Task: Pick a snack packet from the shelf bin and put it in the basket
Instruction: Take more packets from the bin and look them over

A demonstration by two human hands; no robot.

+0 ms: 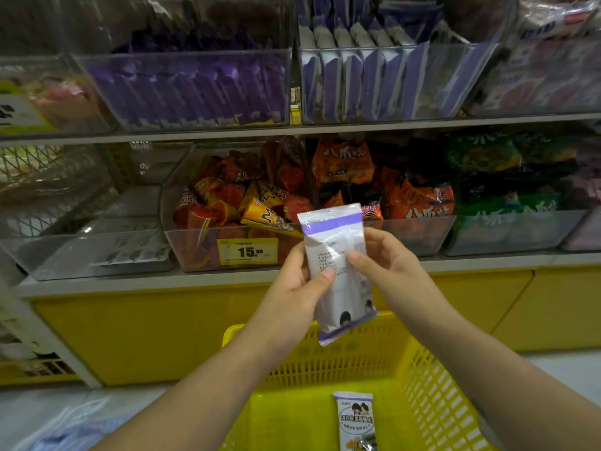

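A white and purple snack packet (pixel 335 252) stands upright in front of me, its printed back facing the camera, above the far rim of the yellow basket (pixel 432 379). My left hand (pixel 299 288) grips its left edge, thumb across the front. My right hand (pixel 387 258) pinches its right edge. A second packet of the same kind (pixel 356 421) lies flat on the basket floor. The clear shelf bin (pixel 383 83) with matching purple packets stands on the upper shelf at centre right.
Another clear bin of purple packets (pixel 195 89) sits upper left. The lower shelf holds bins of red and orange snacks (pixel 234 203), orange bags (pixel 413 196) and green bags (pixel 507 190). A yellow price tag (pixel 248 252) reads 15. Yellow cabinet fronts run below the shelf.
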